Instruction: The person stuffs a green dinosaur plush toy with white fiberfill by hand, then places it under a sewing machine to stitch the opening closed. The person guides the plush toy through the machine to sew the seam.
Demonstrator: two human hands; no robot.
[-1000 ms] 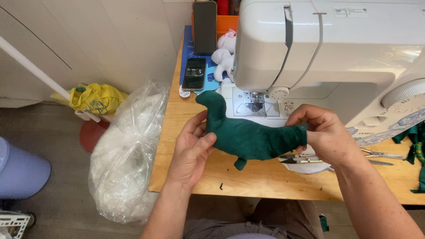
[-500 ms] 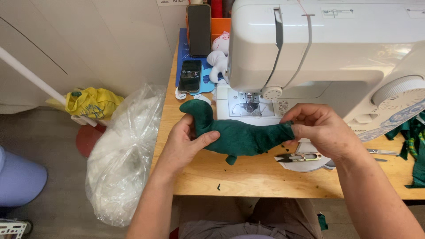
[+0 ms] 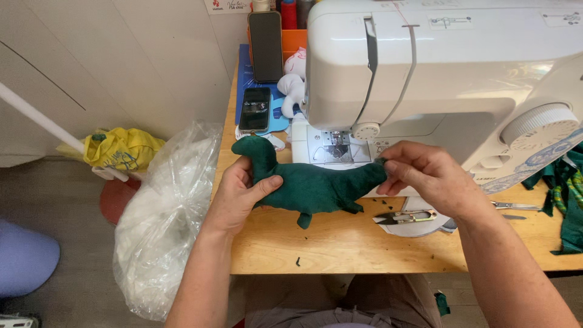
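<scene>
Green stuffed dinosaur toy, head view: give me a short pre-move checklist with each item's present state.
1. Left hand grips the green dinosaur toy at its neck and body: ok.
2. Right hand pinches the tail end: ok.
3. Toy held clear of the sewing machine needle area: ok, it sits in front of it.
4. Thread snips lie on the wooden table, apart from both hands: ok.
5. Tail seam closed: cannot tell, fingers cover it.
6. Clear plastic bag hangs off the table's left edge, not under the toy: ok.
</scene>
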